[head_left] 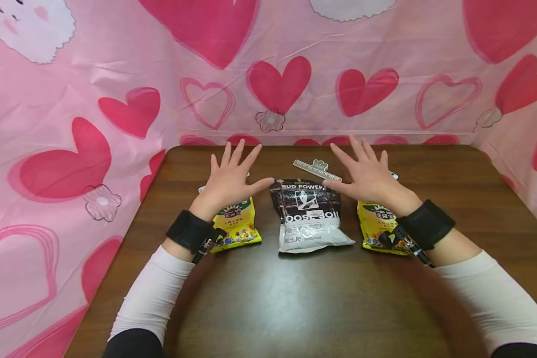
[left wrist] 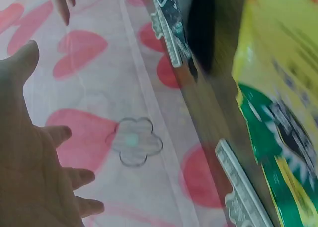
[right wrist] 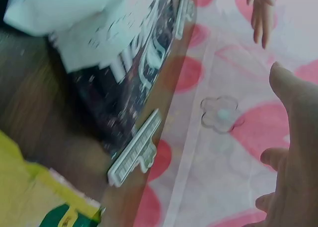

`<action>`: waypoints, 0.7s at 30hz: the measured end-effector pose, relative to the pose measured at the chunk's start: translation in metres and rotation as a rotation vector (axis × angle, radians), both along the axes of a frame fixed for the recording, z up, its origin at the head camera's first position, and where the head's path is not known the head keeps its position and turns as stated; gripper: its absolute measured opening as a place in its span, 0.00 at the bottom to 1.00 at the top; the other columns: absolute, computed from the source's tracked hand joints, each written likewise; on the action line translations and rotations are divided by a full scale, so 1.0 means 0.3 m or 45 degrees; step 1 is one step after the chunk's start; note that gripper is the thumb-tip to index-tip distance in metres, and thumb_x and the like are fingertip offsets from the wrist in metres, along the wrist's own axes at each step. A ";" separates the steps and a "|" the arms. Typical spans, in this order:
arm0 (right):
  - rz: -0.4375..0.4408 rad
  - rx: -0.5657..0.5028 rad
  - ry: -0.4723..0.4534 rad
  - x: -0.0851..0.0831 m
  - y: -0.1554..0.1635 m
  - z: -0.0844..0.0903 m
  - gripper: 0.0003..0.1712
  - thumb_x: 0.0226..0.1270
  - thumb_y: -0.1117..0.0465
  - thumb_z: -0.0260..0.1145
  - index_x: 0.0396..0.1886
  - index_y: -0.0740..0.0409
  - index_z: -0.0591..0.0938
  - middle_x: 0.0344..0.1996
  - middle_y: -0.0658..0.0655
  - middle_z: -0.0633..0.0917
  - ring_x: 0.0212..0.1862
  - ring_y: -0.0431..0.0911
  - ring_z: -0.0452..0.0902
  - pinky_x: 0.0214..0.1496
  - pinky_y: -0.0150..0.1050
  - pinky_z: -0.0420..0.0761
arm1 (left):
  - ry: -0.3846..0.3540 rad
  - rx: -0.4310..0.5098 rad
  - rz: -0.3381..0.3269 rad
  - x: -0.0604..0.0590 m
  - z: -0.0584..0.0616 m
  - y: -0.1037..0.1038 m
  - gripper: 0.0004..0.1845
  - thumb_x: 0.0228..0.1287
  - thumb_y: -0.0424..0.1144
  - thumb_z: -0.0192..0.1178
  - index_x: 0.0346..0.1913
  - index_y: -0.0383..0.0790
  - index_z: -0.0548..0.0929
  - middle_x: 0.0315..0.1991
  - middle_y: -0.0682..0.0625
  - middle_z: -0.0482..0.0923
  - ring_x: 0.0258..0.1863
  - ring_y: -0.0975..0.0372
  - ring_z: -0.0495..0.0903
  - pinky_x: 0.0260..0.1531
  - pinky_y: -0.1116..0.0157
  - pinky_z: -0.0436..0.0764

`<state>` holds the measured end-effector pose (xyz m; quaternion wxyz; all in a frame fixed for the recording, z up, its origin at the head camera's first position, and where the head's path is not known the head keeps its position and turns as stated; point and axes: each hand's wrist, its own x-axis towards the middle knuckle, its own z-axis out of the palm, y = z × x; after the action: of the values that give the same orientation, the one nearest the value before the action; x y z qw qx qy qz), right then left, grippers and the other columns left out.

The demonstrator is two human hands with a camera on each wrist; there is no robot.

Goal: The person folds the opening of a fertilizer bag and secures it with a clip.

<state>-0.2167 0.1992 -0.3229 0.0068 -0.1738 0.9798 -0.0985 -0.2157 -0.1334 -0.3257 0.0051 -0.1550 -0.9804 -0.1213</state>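
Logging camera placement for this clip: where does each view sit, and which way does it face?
Head: worn on the head, looking forward and down at the table; both forearms, left hand and right hand spread open.
Left wrist: looks past the left palm along the yellow bag.
Right wrist: looks past the right palm.
All three show the dark soil bag and a white clip.

Left hand (left wrist: 30, 157) open, fingers (left wrist: 82, 177) spread; yellow-green bag (left wrist: 278, 113) right, white clip (left wrist: 241, 192) beside it.

The table (head_left: 295, 298) looks like dark wood with a smooth, faintly shiny finish. The soil bag (head_left: 311, 216) and both yellow packets (head_left: 237, 226) are glossy plastic; the heart-printed sheet (head_left: 116, 74) behind is thin, creased plastic.
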 end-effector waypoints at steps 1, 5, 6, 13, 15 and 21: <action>0.014 -0.007 -0.007 0.005 -0.007 0.005 0.55 0.61 0.25 0.56 0.81 0.37 0.45 0.81 0.61 0.37 0.79 0.69 0.35 0.66 0.81 0.38 | -0.002 0.003 0.002 0.009 0.002 -0.016 0.49 0.60 0.77 0.47 0.79 0.66 0.42 0.82 0.46 0.37 0.80 0.42 0.33 0.71 0.30 0.36; 0.091 -0.034 -0.044 0.028 -0.044 0.022 0.54 0.62 0.26 0.57 0.80 0.36 0.47 0.81 0.60 0.40 0.79 0.67 0.38 0.68 0.80 0.40 | -0.010 0.037 0.007 0.046 -0.001 -0.085 0.48 0.60 0.75 0.49 0.79 0.64 0.46 0.81 0.45 0.42 0.80 0.42 0.38 0.71 0.31 0.38; 0.114 -0.046 -0.051 0.034 -0.054 0.024 0.53 0.62 0.27 0.58 0.80 0.37 0.48 0.81 0.60 0.41 0.79 0.66 0.38 0.68 0.79 0.40 | -0.008 0.050 0.007 0.056 -0.004 -0.102 0.48 0.60 0.74 0.50 0.79 0.63 0.47 0.81 0.45 0.45 0.80 0.43 0.41 0.72 0.32 0.40; 0.288 -0.123 -0.080 0.072 -0.137 0.019 0.49 0.63 0.35 0.64 0.79 0.39 0.54 0.79 0.61 0.52 0.78 0.63 0.47 0.72 0.74 0.44 | -0.061 0.175 0.024 0.111 -0.036 -0.209 0.43 0.63 0.67 0.56 0.77 0.53 0.59 0.74 0.42 0.64 0.73 0.46 0.63 0.66 0.39 0.67; 0.336 -0.155 -0.095 0.078 -0.164 0.012 0.49 0.63 0.36 0.65 0.79 0.40 0.56 0.79 0.61 0.55 0.78 0.62 0.49 0.74 0.70 0.48 | -0.098 0.203 0.050 0.121 -0.053 -0.240 0.43 0.64 0.66 0.57 0.76 0.50 0.60 0.72 0.41 0.66 0.71 0.45 0.65 0.66 0.39 0.68; 0.417 -0.266 -0.171 0.088 -0.250 -0.021 0.46 0.63 0.37 0.66 0.77 0.44 0.61 0.75 0.59 0.64 0.75 0.57 0.58 0.73 0.61 0.64 | -0.153 0.250 0.131 0.142 -0.118 -0.333 0.37 0.69 0.57 0.58 0.74 0.41 0.63 0.69 0.36 0.69 0.69 0.42 0.67 0.68 0.38 0.64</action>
<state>-0.1904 0.1242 -0.3293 0.0698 -0.3236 0.9203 -0.2084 -0.1730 -0.2333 -0.3612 -0.0321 -0.0958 -0.9690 -0.2254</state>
